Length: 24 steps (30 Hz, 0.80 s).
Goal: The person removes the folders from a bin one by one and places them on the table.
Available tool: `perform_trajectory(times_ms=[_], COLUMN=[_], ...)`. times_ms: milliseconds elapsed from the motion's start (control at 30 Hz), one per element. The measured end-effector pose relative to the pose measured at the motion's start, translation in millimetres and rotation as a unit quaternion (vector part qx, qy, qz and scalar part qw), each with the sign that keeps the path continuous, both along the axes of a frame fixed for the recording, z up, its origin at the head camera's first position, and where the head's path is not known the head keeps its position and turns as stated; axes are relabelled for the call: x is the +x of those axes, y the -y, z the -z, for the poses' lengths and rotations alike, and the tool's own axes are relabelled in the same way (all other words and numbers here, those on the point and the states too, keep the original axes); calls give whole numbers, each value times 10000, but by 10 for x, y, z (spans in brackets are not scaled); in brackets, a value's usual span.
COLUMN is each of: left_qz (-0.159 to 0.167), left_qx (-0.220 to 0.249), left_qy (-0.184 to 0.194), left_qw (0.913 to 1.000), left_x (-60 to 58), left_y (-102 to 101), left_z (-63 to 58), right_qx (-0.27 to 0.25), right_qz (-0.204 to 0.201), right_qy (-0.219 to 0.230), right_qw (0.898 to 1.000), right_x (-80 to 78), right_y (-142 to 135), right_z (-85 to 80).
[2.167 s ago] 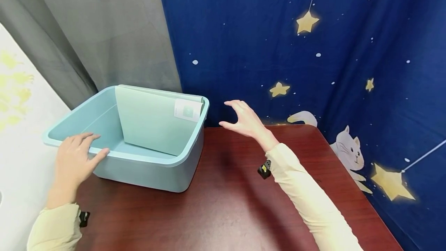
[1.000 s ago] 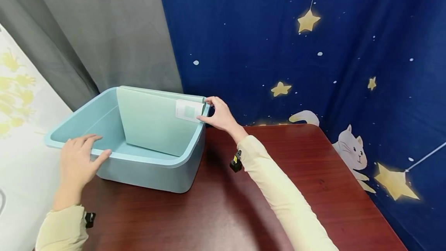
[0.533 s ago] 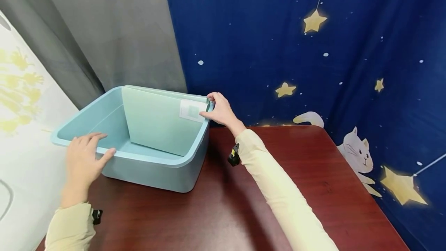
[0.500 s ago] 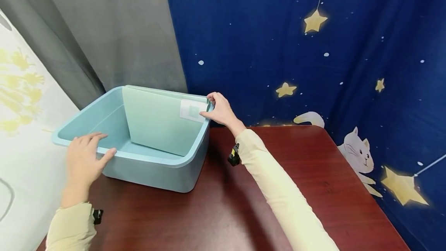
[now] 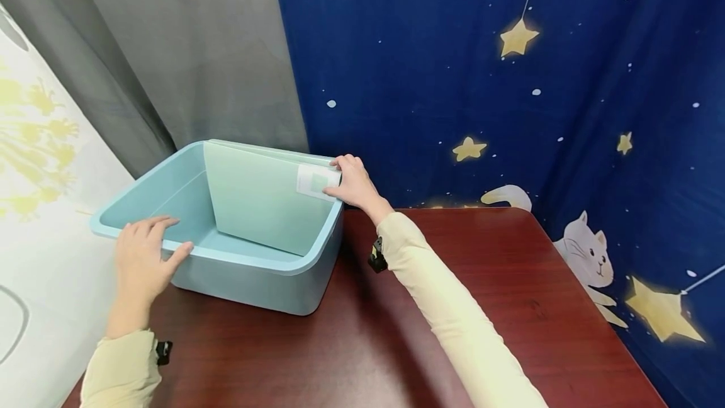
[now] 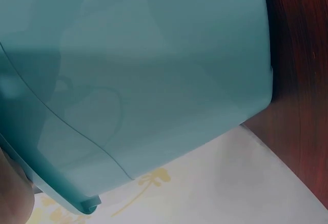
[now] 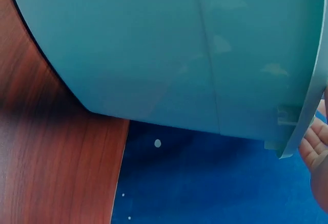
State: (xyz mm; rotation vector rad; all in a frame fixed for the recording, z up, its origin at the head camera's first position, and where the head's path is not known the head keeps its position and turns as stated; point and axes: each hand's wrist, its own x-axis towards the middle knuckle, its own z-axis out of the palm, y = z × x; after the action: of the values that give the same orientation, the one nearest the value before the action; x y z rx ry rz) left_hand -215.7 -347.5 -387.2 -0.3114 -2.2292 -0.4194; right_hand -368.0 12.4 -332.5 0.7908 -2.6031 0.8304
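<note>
A light blue plastic tub (image 5: 249, 285) stands on the table. A pale green folder (image 5: 255, 203) with a white label (image 5: 308, 181) leans upright inside it, against the far side. My right hand (image 5: 357, 184) pinches the folder's upper right corner, thumb on the label and fingers behind it at the rim. In the right wrist view, the fingers (image 7: 316, 144) show at the outside of the rim. My left hand (image 5: 144, 257) rests on the near left rim, fingers reaching over it and thumb along the front. Only a sliver of that hand (image 6: 13, 193) shows in the left wrist view.
The dark red wooden table (image 5: 453, 269) extends to the right of the tub. Behind it hang a grey curtain (image 5: 221, 49) and a blue curtain (image 5: 408, 49) printed with stars and a cat. A white cloth with yellow flowers (image 5: 34, 206) is at the left.
My right hand has come left from beside the tub and taken hold of the folder's corner, whose edges are now pressed together. My left hand stays at the rim.
</note>
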Motion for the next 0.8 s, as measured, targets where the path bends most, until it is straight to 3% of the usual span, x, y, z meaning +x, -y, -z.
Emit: perform_trajectory(times_ms=[400, 800], left_qz=[-75, -1], left_qx=[137, 164], left_qy=[16, -90], left_qw=[9999, 9998], left_x=[9, 3], left_y=[-21, -21], left_z=[8, 11], right_qx=[465, 41], right_qz=[528, -334], right_qy=[235, 375], right_qw=[9972, 9987], right_x=[26, 65], right_y=[97, 134], right_z=[-70, -54])
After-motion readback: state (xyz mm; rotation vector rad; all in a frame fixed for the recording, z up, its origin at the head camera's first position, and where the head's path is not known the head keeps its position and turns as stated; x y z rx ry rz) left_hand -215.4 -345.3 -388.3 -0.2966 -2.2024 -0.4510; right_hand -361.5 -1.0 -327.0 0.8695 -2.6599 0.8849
